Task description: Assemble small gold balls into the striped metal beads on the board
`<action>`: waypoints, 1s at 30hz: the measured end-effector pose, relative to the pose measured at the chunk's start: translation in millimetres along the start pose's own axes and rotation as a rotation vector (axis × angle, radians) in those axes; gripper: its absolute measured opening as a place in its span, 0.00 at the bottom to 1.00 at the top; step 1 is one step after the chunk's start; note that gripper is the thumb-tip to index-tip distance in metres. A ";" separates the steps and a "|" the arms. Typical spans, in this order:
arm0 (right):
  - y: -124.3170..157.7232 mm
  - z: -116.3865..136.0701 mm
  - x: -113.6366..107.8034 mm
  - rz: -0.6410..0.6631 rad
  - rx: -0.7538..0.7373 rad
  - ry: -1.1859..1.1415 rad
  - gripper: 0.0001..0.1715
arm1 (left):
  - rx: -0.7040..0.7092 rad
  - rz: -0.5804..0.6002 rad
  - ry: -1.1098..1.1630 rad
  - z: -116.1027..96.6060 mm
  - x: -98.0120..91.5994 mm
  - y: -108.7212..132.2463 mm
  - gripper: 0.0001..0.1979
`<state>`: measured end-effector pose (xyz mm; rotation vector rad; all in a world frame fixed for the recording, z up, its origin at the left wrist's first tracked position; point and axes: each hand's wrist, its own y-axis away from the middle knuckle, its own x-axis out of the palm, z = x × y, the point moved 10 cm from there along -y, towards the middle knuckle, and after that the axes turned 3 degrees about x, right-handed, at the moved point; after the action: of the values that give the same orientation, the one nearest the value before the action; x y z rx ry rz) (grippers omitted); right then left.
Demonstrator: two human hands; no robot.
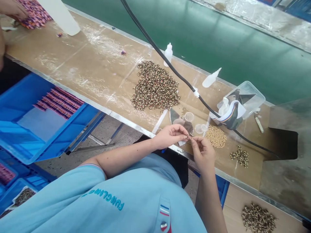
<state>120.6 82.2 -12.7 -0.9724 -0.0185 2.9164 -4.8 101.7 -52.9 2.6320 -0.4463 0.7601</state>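
Note:
My left hand (173, 134) and my right hand (202, 150) meet fingertip to fingertip over the front edge of the bench. Both are closed in a pinch around a small dark piece, mostly covered by the fingers and too small to name. Just beyond them lie a grey cloth-like scrap (174, 114) and a small clear round cup (189, 117). A second clear round dish (199, 128) sits close to my right hand, beside a pile of tiny tan beads (215, 136). Farther back spreads a large heap of small gold-and-dark curled pieces (155, 85).
Two white squeeze bottles, one upright (168, 54) and one lying (212, 78), are at the back. A black cable (155, 47) crosses above the bench. A clear plastic box (252, 97) stands right. Blue crates (80, 129) sit lower left. Another person's hand (14, 9) is at upper left.

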 end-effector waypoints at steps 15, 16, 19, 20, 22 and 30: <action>5.3 27.9 2.3 -0.099 -0.286 0.337 0.12 | -0.039 -0.096 -0.071 6.1 -6.3 -0.8 0.08; 5.5 28.5 3.1 -0.094 -0.296 0.344 0.12 | -0.036 -0.095 -0.079 6.0 -6.3 -0.8 0.07; 6.2 31.0 5.5 -0.072 -0.327 0.358 0.10 | -0.016 -0.082 -0.103 4.9 -5.6 -0.6 0.07; 6.6 32.1 6.4 -0.064 -0.340 0.360 0.10 | -0.009 -0.078 -0.109 4.6 -5.5 -0.4 0.06; 7.5 34.0 7.6 -0.055 -0.361 0.361 0.10 | 0.003 -0.074 -0.120 4.2 -5.5 -0.2 0.06; 7.0 28.8 9.8 -0.042 -0.327 0.361 0.10 | 0.014 -0.077 -0.127 3.3 -5.6 -0.6 0.07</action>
<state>95.1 76.2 4.3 -1.5103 -0.5021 2.7030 -7.6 102.0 -58.8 2.7034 -0.3720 0.5766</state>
